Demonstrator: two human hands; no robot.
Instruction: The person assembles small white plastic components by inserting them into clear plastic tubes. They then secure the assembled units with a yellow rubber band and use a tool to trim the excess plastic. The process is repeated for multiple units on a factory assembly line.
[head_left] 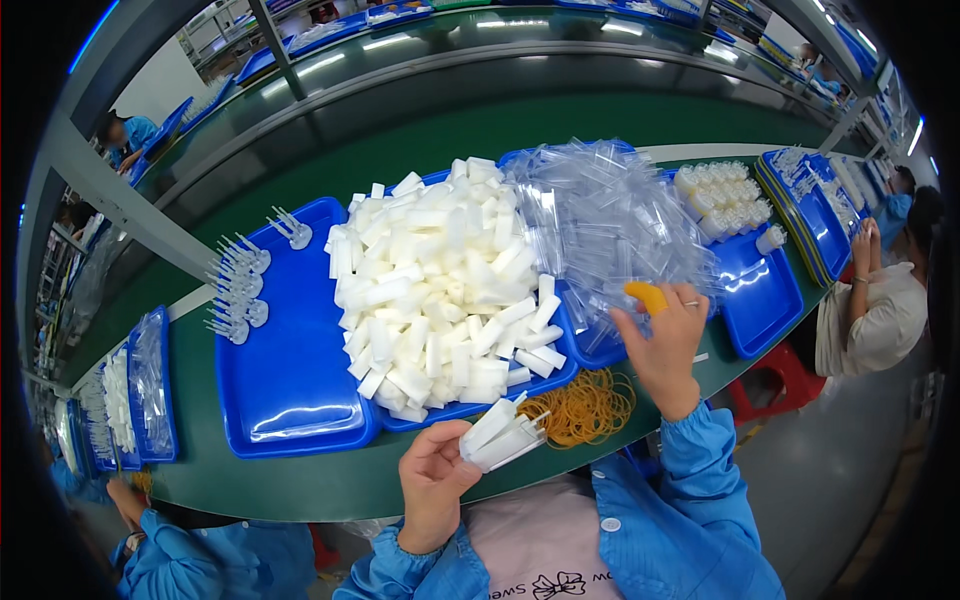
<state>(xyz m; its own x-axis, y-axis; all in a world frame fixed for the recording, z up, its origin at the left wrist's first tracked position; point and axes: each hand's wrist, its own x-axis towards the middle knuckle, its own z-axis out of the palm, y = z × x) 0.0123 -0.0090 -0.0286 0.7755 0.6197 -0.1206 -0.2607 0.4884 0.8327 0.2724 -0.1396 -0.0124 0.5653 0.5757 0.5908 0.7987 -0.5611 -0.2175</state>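
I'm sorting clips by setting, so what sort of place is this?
Most likely a factory assembly line: a long green workbench carries blue plastic trays heaped with small white plastic pieces, the left hand holds a few, and other workers in blue coats sit alongside.

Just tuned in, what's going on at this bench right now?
A person in blue sleeves works at a green bench. The left hand grips a small bundle of white plastic pieces near the bench's front edge. The right hand, with an orange cover on one finger, reaches into a heap of clear plastic bags. A big pile of white pieces fills a blue tray, and yellow rubber bands lie loose just in front of it. Other workers sit alongside.
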